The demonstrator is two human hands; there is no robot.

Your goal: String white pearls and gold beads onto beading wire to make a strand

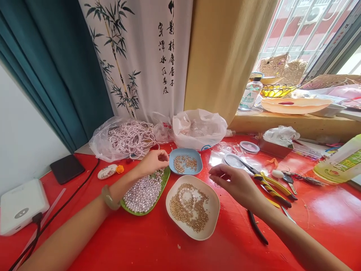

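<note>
My left hand (155, 162) is held above the far end of a green dish (138, 213) full of pale pearl beads (143, 195), its thumb and fingertips pinched together. To the right of a blue dish (186, 152) with gold beads, my right hand (229, 178) is raised with its fingers also pinched. Anything in either pinch is too small to make out. Between and below the hands stands a cream dish (213, 212) with many small gold beads (177, 215). A loop of clear or pearly beads (181, 201) lies on top of them.
Behind the dishes sit a bag of pink pearl strands (131, 137) and a white plastic bag (186, 139). Pliers (272, 188) and thread spools (234, 160) lie at right, near a yellow-green bottle (342, 162). A phone (67, 168), white box (24, 207) and cable are left.
</note>
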